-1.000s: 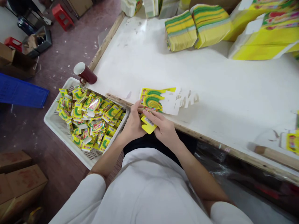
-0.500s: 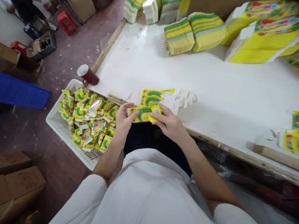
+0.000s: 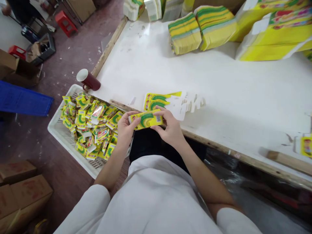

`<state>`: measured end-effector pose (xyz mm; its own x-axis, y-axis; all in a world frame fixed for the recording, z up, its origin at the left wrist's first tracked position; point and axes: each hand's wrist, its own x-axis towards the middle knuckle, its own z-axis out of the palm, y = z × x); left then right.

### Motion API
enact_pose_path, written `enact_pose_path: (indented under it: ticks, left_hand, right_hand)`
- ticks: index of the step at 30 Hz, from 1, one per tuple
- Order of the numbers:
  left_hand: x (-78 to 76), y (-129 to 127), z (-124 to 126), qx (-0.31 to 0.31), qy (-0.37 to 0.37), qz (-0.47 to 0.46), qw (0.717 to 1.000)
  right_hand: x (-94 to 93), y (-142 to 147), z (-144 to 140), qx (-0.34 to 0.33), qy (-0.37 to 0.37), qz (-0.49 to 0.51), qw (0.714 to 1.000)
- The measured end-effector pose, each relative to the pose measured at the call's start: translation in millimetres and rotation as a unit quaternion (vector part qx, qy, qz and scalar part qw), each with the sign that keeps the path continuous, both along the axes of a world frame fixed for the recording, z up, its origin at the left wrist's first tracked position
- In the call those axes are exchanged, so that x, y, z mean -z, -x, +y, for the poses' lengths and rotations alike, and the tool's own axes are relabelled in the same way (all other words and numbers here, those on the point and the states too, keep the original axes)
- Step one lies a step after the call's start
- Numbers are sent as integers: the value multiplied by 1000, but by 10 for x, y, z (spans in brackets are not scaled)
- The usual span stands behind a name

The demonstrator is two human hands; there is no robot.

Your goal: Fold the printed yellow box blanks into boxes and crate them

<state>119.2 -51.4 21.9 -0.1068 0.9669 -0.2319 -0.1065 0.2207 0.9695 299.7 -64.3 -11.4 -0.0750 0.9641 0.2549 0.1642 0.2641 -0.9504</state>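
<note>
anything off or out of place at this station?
One thing: a dark red mug lies tipped on its side at the table's corner, beside the white crate, mouth facing the floor. No spill shows. Both hands, left hand and right hand, hold a small yellow-green carton.

We're in a small packing workshop: a long white worktable with a rough wooden edge carries stacks of flat printed cartons. A white plastic crate beside it brims with small yellow-green boxes, and brown cardboard boxes sit on the scuffed floor.
</note>
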Motion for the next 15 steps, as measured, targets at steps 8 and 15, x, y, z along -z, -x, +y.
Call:
enact_pose_path:
  ticks: [8, 15]
  left_hand:
    - [174, 851, -20, -94, -60, 375, 920]
    - [313, 1174, -24, -106, -121, 590, 791]
  right_hand:
    - [190, -350, 265, 88, 4, -246, 965]
    - [260, -296, 400, 49, 14, -421, 906]
